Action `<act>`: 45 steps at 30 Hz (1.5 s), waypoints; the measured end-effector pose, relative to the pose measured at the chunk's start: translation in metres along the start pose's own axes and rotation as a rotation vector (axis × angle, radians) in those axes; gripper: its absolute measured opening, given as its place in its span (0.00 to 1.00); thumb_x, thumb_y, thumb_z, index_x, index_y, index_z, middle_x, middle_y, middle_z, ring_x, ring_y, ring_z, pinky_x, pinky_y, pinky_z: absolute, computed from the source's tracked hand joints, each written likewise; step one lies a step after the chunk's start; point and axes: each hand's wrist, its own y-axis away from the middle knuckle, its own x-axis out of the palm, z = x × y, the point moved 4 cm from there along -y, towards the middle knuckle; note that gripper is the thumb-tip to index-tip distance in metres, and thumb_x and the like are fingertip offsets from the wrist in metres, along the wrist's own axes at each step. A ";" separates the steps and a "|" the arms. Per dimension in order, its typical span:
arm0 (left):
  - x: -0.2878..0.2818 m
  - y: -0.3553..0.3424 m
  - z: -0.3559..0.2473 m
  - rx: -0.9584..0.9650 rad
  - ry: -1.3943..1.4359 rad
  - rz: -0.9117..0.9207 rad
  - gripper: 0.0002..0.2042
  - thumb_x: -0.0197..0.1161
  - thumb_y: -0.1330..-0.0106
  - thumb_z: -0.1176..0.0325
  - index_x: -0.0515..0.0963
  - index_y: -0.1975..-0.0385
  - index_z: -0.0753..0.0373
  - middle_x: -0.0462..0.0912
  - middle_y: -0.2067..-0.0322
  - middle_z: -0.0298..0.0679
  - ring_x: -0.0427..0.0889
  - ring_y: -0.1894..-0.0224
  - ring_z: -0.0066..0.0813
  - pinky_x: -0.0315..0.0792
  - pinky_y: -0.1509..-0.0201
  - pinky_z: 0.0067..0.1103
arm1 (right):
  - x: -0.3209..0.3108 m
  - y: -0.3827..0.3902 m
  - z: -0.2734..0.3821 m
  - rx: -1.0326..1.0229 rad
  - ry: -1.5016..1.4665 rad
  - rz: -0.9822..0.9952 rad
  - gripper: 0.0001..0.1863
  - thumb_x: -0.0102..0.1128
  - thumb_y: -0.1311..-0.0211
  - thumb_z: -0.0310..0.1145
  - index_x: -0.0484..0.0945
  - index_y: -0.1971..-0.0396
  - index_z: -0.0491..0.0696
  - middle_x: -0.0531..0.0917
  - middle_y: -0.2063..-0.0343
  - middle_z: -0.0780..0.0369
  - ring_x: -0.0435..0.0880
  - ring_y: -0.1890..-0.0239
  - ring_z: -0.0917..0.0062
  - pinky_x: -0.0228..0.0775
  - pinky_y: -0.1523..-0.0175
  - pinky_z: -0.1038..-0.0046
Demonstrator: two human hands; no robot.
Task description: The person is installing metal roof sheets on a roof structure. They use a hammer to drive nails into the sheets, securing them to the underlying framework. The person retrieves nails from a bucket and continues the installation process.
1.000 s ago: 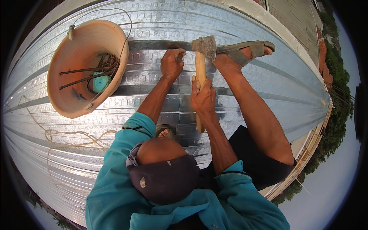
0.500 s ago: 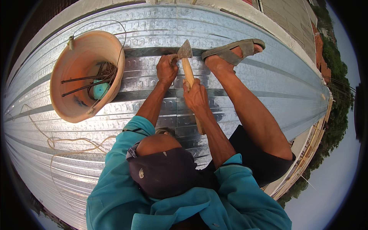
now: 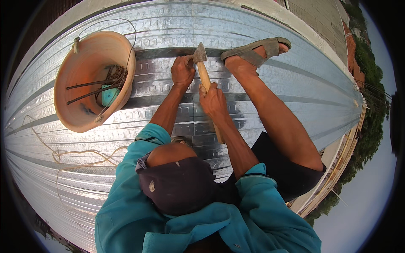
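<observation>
My right hand (image 3: 214, 101) is wrapped around the wooden handle of a hammer (image 3: 203, 76), whose grey metal head tapers to a point at the far end. The handle's butt runs down past my right wrist. Just left of the hammer head, my left hand (image 3: 183, 71) is closed low over a ribbed metal sheet (image 3: 160, 31), thumb and fingers drawn together. Whatever is between those fingers is too small or hidden to make out. The hammer head sits right beside the left fingertips, over a dark groove in the sheet.
An orange bucket (image 3: 76, 63) with a wire handle stands at the left, holding dark metal rods (image 3: 88, 85), a turquoise object (image 3: 110, 96) and rusty wire pieces. A pale cord (image 3: 80, 152) lies looped below it. My sandalled foot (image 3: 257, 52) rests right of the hammer.
The hammer head has shifted slightly left, nearer my left fingers, and shows a narrower side. Both hands keep nearly the same place; the whole view has drifted a little.
</observation>
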 end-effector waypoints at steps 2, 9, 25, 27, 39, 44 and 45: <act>0.000 0.005 0.002 0.003 0.018 0.022 0.07 0.64 0.41 0.76 0.85 0.66 0.56 0.86 0.67 0.37 0.83 0.62 0.41 0.78 0.56 0.34 | 0.000 0.003 0.000 0.028 -0.005 0.004 0.23 0.58 0.28 0.44 0.70 0.63 0.34 0.82 0.76 0.38 0.86 0.69 0.41 0.79 0.64 0.50; 0.000 -0.006 0.001 -0.014 0.001 0.069 0.06 0.64 0.38 0.75 0.84 0.65 0.57 0.86 0.66 0.38 0.83 0.60 0.43 0.78 0.54 0.35 | -0.009 -0.006 0.003 0.034 0.006 -0.015 0.22 0.58 0.28 0.44 0.71 0.64 0.35 0.83 0.75 0.39 0.86 0.68 0.41 0.78 0.61 0.50; -0.075 0.066 -0.042 -0.054 -0.450 0.874 0.30 0.45 0.23 0.44 0.66 0.28 0.55 0.51 0.22 0.44 0.42 0.19 0.47 0.40 0.19 0.48 | -0.016 0.038 0.009 -0.072 -0.282 -0.187 0.24 0.56 0.26 0.45 0.72 0.63 0.33 0.82 0.77 0.40 0.86 0.72 0.45 0.75 0.67 0.55; -0.075 0.065 -0.044 -0.019 -0.489 0.848 0.29 0.45 0.23 0.45 0.66 0.28 0.55 0.51 0.22 0.44 0.43 0.20 0.48 0.40 0.19 0.49 | 0.001 0.018 0.006 0.017 -0.090 -0.098 0.24 0.56 0.26 0.45 0.73 0.63 0.32 0.82 0.76 0.39 0.86 0.71 0.45 0.76 0.65 0.54; -0.073 0.067 -0.044 -0.056 -0.449 0.832 0.28 0.45 0.23 0.46 0.68 0.29 0.52 0.51 0.22 0.43 0.44 0.20 0.49 0.41 0.20 0.52 | -0.012 -0.005 0.016 0.038 -0.032 -0.065 0.23 0.57 0.27 0.44 0.72 0.62 0.32 0.83 0.74 0.37 0.85 0.66 0.40 0.77 0.60 0.50; -0.074 0.084 -0.063 -0.063 -0.419 0.709 0.30 0.48 0.24 0.45 0.66 0.29 0.57 0.54 0.23 0.46 0.47 0.20 0.48 0.42 0.20 0.50 | -0.067 0.013 0.030 -0.172 -0.271 -0.414 0.19 0.62 0.28 0.41 0.73 0.64 0.36 0.81 0.79 0.52 0.82 0.77 0.58 0.74 0.70 0.60; -0.067 0.098 -0.074 0.032 -0.364 0.721 0.31 0.49 0.25 0.44 0.67 0.30 0.59 0.56 0.24 0.47 0.50 0.21 0.49 0.43 0.20 0.50 | -0.085 0.004 0.036 -0.177 -0.355 -0.420 0.19 0.62 0.28 0.42 0.73 0.64 0.38 0.80 0.80 0.57 0.80 0.80 0.67 0.73 0.74 0.66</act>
